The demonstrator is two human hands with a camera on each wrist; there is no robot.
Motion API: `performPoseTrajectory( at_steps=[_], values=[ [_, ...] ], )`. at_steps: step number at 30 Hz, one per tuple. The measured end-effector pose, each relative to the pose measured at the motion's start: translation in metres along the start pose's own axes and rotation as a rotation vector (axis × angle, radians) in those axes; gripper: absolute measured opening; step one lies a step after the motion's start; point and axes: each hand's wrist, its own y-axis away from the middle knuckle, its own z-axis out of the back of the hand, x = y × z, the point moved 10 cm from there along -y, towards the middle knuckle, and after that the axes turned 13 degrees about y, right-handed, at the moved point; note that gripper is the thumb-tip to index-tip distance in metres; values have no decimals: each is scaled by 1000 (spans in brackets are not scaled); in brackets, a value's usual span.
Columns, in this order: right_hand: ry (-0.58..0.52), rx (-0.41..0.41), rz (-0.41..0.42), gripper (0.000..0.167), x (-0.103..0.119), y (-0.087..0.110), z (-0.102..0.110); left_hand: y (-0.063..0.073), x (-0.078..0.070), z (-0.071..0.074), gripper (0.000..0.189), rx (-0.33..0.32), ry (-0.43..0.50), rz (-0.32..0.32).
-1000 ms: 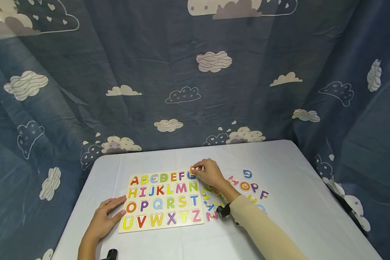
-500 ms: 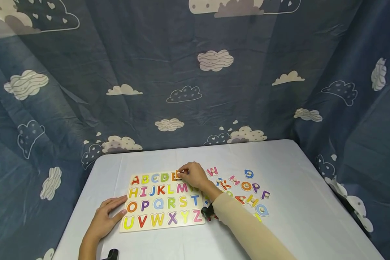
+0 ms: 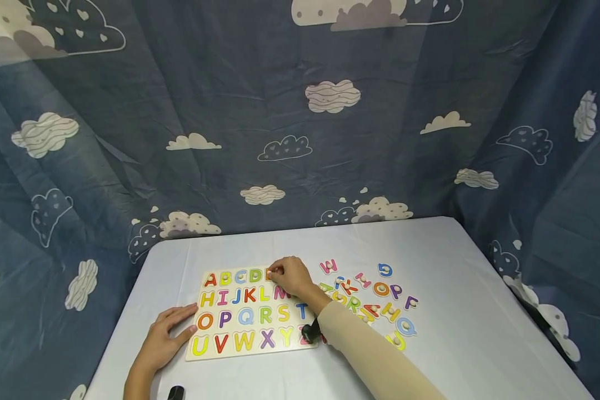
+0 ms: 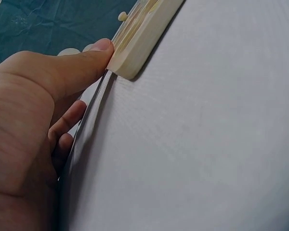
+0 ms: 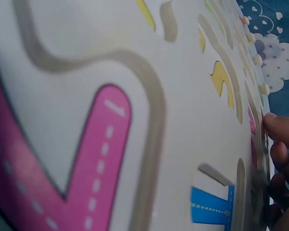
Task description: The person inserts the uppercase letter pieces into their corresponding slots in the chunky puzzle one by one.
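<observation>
Pinched the orange letter E piece with the right hand, thumb and fingertips together at the top row of the wooden alphabet board, just right of the green letter D. Could not make out, beneath the covering fingers, whether seated flush or not. Rested the left hand against the board's left edge, with thumb and index finger straight and well apart, touching without curling round. Saw from the left wrist the thumb touching the board near a corner. Saw from the right wrist a line of knobs along the far side of the board, near the curled right fingers. Found the board lying flat on the white tablecloth. Saw loose letter pieces scattered to the right, among them a pink M, blue G, purple P, purple F, yellow H and light-blue Q. Noticed a beige sleeve on the right arm and a black wrist camera over the board's lower right corner. Saw a dark blue cloud-print curtain hanging behind.
</observation>
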Motion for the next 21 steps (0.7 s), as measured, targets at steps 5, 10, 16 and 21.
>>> performPoseTrajectory(
  at_steps=[5,10,16,21],
  values=[
    [3,2,-4,16,0,0,0,1,-2,-1,55,-2,-1,-8],
    [-18,12,1,16,0,1,1,1,-4,-1,55,0,9,-9],
    [-31,5,14,18,-2,5,3,1,-4,-2,55,1,8,-3],
    [-20,-33,27,15,-11,9,15,0,-4,0,56,4,-10,-3]
  ],
)
